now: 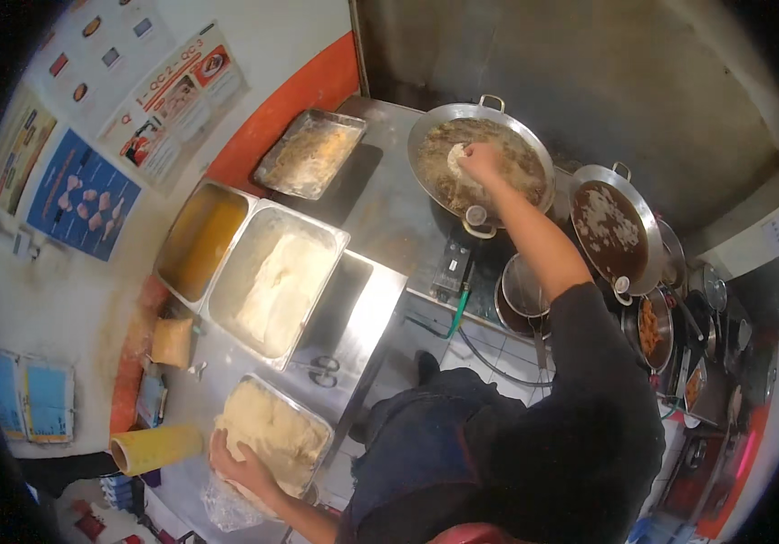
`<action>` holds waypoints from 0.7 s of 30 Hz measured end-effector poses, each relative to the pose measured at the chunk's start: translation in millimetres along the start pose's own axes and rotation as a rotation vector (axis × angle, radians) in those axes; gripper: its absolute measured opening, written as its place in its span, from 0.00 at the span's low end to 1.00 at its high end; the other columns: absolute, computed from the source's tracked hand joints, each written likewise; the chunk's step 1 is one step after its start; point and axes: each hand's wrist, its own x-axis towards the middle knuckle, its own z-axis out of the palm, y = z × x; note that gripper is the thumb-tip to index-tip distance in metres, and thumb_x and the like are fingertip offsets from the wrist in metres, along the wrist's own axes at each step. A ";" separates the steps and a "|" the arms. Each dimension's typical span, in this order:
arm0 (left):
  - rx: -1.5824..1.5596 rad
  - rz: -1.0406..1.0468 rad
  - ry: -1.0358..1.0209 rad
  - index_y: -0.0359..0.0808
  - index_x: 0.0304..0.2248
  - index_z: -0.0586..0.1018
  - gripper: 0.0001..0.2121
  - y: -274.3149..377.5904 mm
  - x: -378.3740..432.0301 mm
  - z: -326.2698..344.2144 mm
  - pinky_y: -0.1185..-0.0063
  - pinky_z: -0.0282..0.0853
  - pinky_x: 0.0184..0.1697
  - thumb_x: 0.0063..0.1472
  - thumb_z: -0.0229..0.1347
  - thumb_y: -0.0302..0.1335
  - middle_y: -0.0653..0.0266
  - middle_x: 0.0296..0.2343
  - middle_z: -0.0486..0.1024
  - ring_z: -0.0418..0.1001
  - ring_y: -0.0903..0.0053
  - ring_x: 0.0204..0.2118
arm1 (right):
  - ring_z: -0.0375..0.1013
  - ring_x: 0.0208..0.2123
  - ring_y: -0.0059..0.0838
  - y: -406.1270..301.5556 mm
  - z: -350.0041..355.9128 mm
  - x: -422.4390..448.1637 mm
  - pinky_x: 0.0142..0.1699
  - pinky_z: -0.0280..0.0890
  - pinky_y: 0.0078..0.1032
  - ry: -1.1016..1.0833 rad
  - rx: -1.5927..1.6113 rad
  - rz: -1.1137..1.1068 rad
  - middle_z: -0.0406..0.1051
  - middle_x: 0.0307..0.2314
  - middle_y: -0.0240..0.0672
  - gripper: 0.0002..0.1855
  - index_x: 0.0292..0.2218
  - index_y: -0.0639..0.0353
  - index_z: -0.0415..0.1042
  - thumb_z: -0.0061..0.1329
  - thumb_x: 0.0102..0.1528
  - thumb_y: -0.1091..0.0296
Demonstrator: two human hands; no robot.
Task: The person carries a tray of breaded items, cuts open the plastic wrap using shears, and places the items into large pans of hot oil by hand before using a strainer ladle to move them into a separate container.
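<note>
My right hand [483,163] is over a large metal wok [423,166] of bubbling frying oil. Its fingers grip a pale, flour-coated piece of food [457,160], low over the oil's surface; whether the piece touches the oil I cannot tell. My left hand [243,469], fingers apart, rests at the edge of a metal tray [327,445] heaped with pale breading flour [274,421]. Crumpled clear plastic [229,506] lies beneath that hand. Beyond the tray stand a deep steel pan [226,289] of white flour and another pan [246,216] with yellowish liquid.
A second wok [654,262] holds dark oil with pale floating bits. Scissors [325,372] lie beside the flour pan. A yellow film roll [158,450] and a flour-dusted tray [311,153] sit along the wall. A strainer [525,285] and green hose [460,313] are below the wok.
</note>
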 end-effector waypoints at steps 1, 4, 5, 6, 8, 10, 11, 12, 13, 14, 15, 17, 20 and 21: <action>-0.005 -0.016 0.010 0.32 0.46 0.76 0.19 12.7 -2.7 4.4 0.64 0.55 0.59 0.53 0.50 0.19 0.54 0.47 0.72 0.64 0.60 0.54 | 0.77 0.36 0.47 -10.3 5.4 7.6 0.41 0.70 0.37 -0.036 -0.075 0.003 0.77 0.35 0.47 0.17 0.39 0.57 0.79 0.56 0.46 0.62; 0.004 -0.039 0.014 0.32 0.46 0.75 0.19 50.0 -9.8 11.0 0.64 0.55 0.58 0.53 0.50 0.19 0.54 0.47 0.72 0.64 0.59 0.53 | 0.77 0.37 0.46 -5.1 28.5 26.4 0.43 0.69 0.39 -0.057 -0.233 0.098 0.77 0.34 0.47 0.15 0.35 0.58 0.80 0.56 0.44 0.62; 0.009 -0.041 0.011 0.32 0.46 0.75 0.19 59.5 -10.7 12.3 0.64 0.55 0.58 0.52 0.50 0.19 0.54 0.47 0.72 0.63 0.59 0.53 | 0.77 0.35 0.46 4.6 40.5 34.6 0.41 0.70 0.39 -0.029 -0.293 0.102 0.77 0.32 0.46 0.15 0.33 0.59 0.80 0.57 0.42 0.61; 0.007 -0.047 0.011 0.32 0.46 0.75 0.19 62.3 -12.9 12.3 0.64 0.55 0.58 0.53 0.50 0.19 0.54 0.47 0.72 0.63 0.59 0.53 | 0.76 0.40 0.46 16.5 61.7 48.0 0.44 0.69 0.41 -0.062 -0.294 0.107 0.77 0.34 0.45 0.14 0.33 0.58 0.80 0.56 0.43 0.62; 0.018 -0.069 0.018 0.32 0.46 0.75 0.19 64.3 -19.5 7.6 0.64 0.55 0.58 0.53 0.50 0.19 0.54 0.47 0.71 0.63 0.59 0.54 | 0.75 0.42 0.45 11.8 88.7 53.4 0.47 0.66 0.41 -0.054 -0.334 0.089 0.77 0.36 0.45 0.14 0.34 0.57 0.80 0.55 0.45 0.63; 0.035 -0.081 0.026 0.32 0.46 0.75 0.19 74.7 -20.0 5.3 0.64 0.55 0.58 0.52 0.50 0.19 0.54 0.48 0.71 0.63 0.60 0.54 | 0.74 0.43 0.43 13.4 102.1 57.9 0.49 0.64 0.41 -0.065 -0.345 0.076 0.76 0.37 0.44 0.13 0.34 0.57 0.80 0.53 0.46 0.64; 0.045 -0.087 0.030 0.32 0.46 0.75 0.19 78.5 -19.6 3.1 0.64 0.54 0.58 0.52 0.50 0.18 0.54 0.48 0.71 0.63 0.60 0.54 | 0.74 0.44 0.43 13.6 108.9 59.1 0.50 0.62 0.42 -0.088 -0.330 0.068 0.76 0.38 0.44 0.13 0.34 0.57 0.80 0.52 0.47 0.64; 0.060 -0.071 0.030 0.32 0.46 0.75 0.19 83.1 -17.3 4.0 0.64 0.54 0.58 0.52 0.50 0.18 0.54 0.48 0.71 0.62 0.60 0.54 | 0.73 0.44 0.42 18.3 114.7 60.9 0.51 0.61 0.42 -0.109 -0.322 0.064 0.76 0.38 0.44 0.13 0.34 0.57 0.80 0.52 0.47 0.64; 0.062 -0.051 0.028 0.32 0.46 0.75 0.19 89.4 -13.1 8.0 0.64 0.54 0.59 0.52 0.50 0.18 0.54 0.48 0.71 0.62 0.60 0.54 | 0.73 0.43 0.42 28.2 116.2 66.8 0.51 0.61 0.43 -0.080 -0.290 0.070 0.76 0.38 0.43 0.12 0.34 0.56 0.80 0.52 0.48 0.63; 0.062 -0.029 0.024 0.32 0.46 0.75 0.19 96.2 -7.8 12.8 0.64 0.54 0.59 0.52 0.50 0.18 0.54 0.48 0.71 0.62 0.60 0.54 | 0.74 0.43 0.42 38.3 115.7 75.0 0.51 0.60 0.44 -0.050 -0.260 0.078 0.76 0.38 0.42 0.12 0.34 0.55 0.81 0.52 0.48 0.63; 0.036 -0.022 0.012 0.32 0.46 0.75 0.19 104.9 -1.0 20.8 0.64 0.54 0.59 0.52 0.50 0.18 0.54 0.48 0.71 0.62 0.60 0.54 | 0.74 0.42 0.42 51.1 111.6 84.0 0.50 0.60 0.45 -0.018 -0.233 0.091 0.77 0.38 0.41 0.12 0.34 0.53 0.81 0.52 0.48 0.62; 0.000 -0.021 -0.003 0.33 0.46 0.75 0.20 119.4 8.3 28.5 0.64 0.54 0.59 0.52 0.50 0.18 0.55 0.48 0.71 0.62 0.60 0.54 | 0.74 0.42 0.43 54.0 87.8 105.8 0.49 0.60 0.48 -0.061 -0.233 0.095 0.77 0.36 0.39 0.12 0.33 0.50 0.81 0.52 0.48 0.59; 0.039 0.024 -0.016 0.34 0.47 0.75 0.19 117.7 13.7 30.8 0.63 0.54 0.59 0.53 0.51 0.19 0.55 0.48 0.71 0.62 0.60 0.54 | 0.75 0.39 0.44 30.5 42.1 108.2 0.44 0.60 0.49 0.057 -0.183 0.027 0.78 0.32 0.36 0.12 0.32 0.46 0.82 0.52 0.48 0.54; 0.032 0.028 -0.018 0.34 0.47 0.75 0.19 120.1 16.2 29.6 0.63 0.53 0.59 0.53 0.51 0.20 0.55 0.49 0.71 0.62 0.60 0.54 | 0.75 0.38 0.43 22.6 20.5 109.4 0.44 0.60 0.50 0.084 -0.149 0.030 0.78 0.31 0.36 0.13 0.32 0.47 0.82 0.52 0.49 0.54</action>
